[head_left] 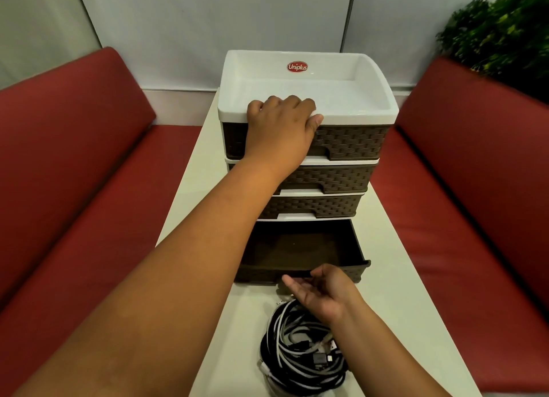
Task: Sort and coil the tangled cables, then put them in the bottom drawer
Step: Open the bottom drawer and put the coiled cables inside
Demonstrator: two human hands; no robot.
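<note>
While the table runs narrow from near to far: table is a pale strip with red benches close along its left and right edges, and a white wall panel beyond its far end.
Room: bare tabletop shows to the right of the drawer unit and on both sides of the cables; a green plant stands far right.
Drawer unit: drawer unit sits at the far middle of the table, white top tray above three closed brown woven fronts.
Bottom drawer: bottom drawer is pulled out toward the near side, its long axis left to right, its dark inside open upward.
Cables: cables lie in a black and white tangle on the table, just near of the drawer front, plugs showing at the right of the heap.
Left hand: left hand lies over the near left rim of the top tray, fingers curled over the edge, gripping it.
Right hand: right hand hovers just near of the drawer's front lip above the far end of the cables, fingers loosely bent and spread, grasping nothing.
</note>
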